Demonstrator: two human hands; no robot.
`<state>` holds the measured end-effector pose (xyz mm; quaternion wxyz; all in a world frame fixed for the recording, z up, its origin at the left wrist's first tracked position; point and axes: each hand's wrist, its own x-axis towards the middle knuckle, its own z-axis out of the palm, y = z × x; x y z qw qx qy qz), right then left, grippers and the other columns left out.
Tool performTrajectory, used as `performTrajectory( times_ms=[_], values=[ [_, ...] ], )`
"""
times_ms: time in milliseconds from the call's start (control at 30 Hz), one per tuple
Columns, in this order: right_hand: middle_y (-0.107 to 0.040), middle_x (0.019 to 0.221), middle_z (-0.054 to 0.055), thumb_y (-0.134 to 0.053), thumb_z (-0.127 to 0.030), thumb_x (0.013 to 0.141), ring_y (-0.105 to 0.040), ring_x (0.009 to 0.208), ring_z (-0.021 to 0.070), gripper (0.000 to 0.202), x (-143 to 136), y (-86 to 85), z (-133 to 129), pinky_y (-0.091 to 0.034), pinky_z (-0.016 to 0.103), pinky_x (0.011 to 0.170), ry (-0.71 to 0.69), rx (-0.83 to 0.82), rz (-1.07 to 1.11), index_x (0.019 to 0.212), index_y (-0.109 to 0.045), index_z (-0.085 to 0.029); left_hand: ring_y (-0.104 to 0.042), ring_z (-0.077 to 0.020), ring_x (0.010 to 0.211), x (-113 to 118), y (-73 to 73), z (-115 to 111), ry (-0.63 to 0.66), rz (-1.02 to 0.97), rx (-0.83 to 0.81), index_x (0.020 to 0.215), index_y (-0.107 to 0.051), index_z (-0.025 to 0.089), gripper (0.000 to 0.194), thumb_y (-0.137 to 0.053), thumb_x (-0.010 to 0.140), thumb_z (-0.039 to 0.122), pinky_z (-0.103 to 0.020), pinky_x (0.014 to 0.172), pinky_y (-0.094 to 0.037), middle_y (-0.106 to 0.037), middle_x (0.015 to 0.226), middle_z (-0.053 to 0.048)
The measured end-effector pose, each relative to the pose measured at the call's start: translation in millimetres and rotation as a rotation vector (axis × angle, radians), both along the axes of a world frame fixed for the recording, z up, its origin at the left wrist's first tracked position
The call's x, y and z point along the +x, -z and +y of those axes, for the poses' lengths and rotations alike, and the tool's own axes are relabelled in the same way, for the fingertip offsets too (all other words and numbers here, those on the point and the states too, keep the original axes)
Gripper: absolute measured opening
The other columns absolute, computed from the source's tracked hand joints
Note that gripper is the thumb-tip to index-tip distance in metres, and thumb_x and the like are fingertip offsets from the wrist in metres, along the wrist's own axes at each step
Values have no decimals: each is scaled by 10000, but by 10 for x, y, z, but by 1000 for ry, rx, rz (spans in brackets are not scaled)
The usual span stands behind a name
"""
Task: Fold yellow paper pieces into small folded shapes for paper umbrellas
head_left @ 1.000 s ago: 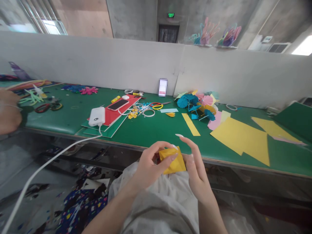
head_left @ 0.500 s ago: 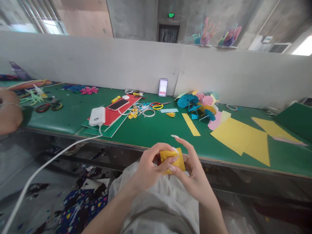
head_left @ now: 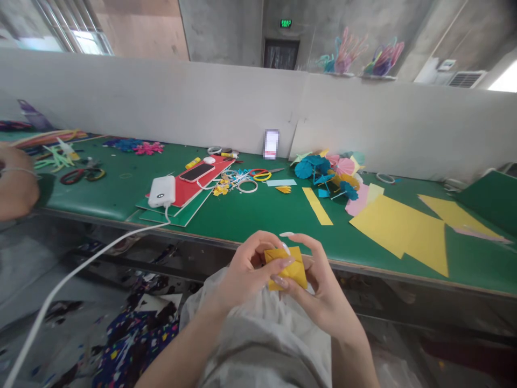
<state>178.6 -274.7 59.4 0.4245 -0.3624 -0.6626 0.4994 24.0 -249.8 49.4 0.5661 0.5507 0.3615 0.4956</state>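
Note:
A small folded piece of yellow paper (head_left: 298, 271) is held over my lap, just in front of the table edge. My left hand (head_left: 251, 272) grips it from the left, thumb on its face and fingers curled at its top. From the right, my right hand (head_left: 321, 280) pinches the same paper, thumb pressed on the lower front and index finger raised over the top edge. Creases cross the paper's face. The fingers behind it are partly hidden.
On the green table (head_left: 258, 215) lie a yellow strip (head_left: 318, 206), yellow sheets (head_left: 404, 231), small paper umbrellas (head_left: 311, 167), scissors (head_left: 264, 174) and tape rings. A white power bank (head_left: 162, 192) trails a cable at left. Another person's arm (head_left: 16, 183) rests far left.
My left fingers have shifted slightly on the folded yellow paper, and my right index finger has come down a little toward its top edge. Both hands keep hold of it.

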Motion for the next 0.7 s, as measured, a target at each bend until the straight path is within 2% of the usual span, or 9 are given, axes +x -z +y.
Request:
performTrajectory(
  times_ms=[167, 367, 533, 700],
  values=[
    [-611, 823, -10, -556, -175, 875, -608, 702, 158, 508, 10, 14, 3, -529, 322, 672, 2, 18, -7, 1279, -279, -309, -514, -95, 589, -14, -28, 4, -1, 50, 30, 887, -568, 198, 202, -674, 782, 332, -183, 525, -430, -546, 693, 22],
    [-625, 855, -1, -547, -194, 883, -624, 754, 166, 482, 34, 44, 14, -518, 335, 718, 3, 15, 3, 1264, -273, -305, -563, -113, 650, 2, -5, -16, -106, 190, 171, 915, -593, 218, 126, -632, 826, 299, -188, 560, -429, -607, 733, 10],
    [-617, 881, 8, -535, -186, 888, -628, 772, 171, 475, 44, 68, 29, -523, 343, 714, 1, 2, 0, 1257, -261, -306, -577, -127, 649, 21, -2, -23, -120, 210, 174, 920, -587, 211, 140, -618, 833, 317, -196, 542, -424, -610, 722, 2],
    [-616, 957, 39, -506, -189, 905, -644, 840, 186, 465, 30, 68, 32, -528, 381, 771, 3, 65, -15, 1262, -230, -301, -532, -107, 588, 32, -14, -19, -137, 175, 157, 897, -578, 207, 135, -619, 828, 315, -183, 508, -400, -574, 691, 17]
  ],
)
